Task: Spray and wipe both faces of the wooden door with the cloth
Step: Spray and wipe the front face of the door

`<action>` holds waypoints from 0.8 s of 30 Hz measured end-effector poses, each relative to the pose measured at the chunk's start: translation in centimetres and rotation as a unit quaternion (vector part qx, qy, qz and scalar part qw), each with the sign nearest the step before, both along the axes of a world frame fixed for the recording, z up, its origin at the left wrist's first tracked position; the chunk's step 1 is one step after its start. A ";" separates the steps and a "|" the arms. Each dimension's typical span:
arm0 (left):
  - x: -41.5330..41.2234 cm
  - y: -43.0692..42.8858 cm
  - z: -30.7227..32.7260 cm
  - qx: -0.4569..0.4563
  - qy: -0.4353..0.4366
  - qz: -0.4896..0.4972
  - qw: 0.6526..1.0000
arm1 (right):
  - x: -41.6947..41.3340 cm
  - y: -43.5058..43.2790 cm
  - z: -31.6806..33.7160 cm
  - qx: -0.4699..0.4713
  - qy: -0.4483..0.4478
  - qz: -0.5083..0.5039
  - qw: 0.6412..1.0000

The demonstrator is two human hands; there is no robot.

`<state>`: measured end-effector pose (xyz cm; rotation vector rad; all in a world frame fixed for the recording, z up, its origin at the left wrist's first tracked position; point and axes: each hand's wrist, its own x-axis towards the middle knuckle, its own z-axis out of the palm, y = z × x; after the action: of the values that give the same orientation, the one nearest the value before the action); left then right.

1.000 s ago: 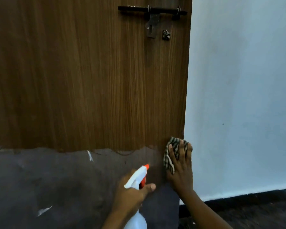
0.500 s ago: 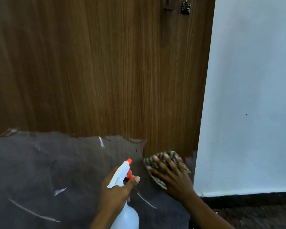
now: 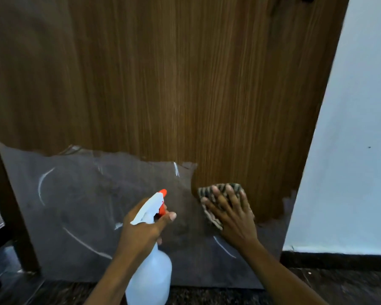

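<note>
**A:** What has moved in the last half second?

**B:** The view has dipped, so the floor [image 3: 339,287] now shows along the bottom of the frame. The right hand [image 3: 233,219] has turned and its fingers point more upward.

**A:** How is it gripping?

**B:** It isn't. The fingers are spread flat, pressing the striped cloth [image 3: 222,186] against the wooden door [image 3: 185,84]. That is right of centre, where bare wood meets the grey film [image 3: 86,205].

**A:** And the left hand [image 3: 141,230]?

**B:** It is at lower centre, with fingers wrapped round the neck of the spray bottle [image 3: 152,280] and the thumb stuck out. The bottle's orange nozzle [image 3: 163,192] points at the film. A white wall [image 3: 350,150] fills the right side.
</note>
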<state>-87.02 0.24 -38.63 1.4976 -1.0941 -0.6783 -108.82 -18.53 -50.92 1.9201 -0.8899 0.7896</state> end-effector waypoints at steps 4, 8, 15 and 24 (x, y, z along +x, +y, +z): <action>3.3 1.1 0.4 -0.006 0.004 0.020 1.000 | -1.0 -0.3 4.5 0.122 -0.435 -0.033 0.891; 1.3 0.1 0.7 -0.007 0.009 -0.033 0.999 | -3.6 0.9 10.1 0.120 -0.812 0.007 0.571; -1.6 0.5 0.1 0.000 0.034 -0.074 0.997 | -3.1 2.7 5.6 0.186 -0.756 -0.158 0.608; 1.7 0.6 0.3 -0.064 -0.015 -0.055 0.996 | 6.1 2.2 5.4 0.060 -0.013 -0.038 0.997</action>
<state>-85.29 0.86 -38.35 1.3498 -1.2276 -0.6501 -102.75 -16.33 -45.56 1.9717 -1.0410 0.7313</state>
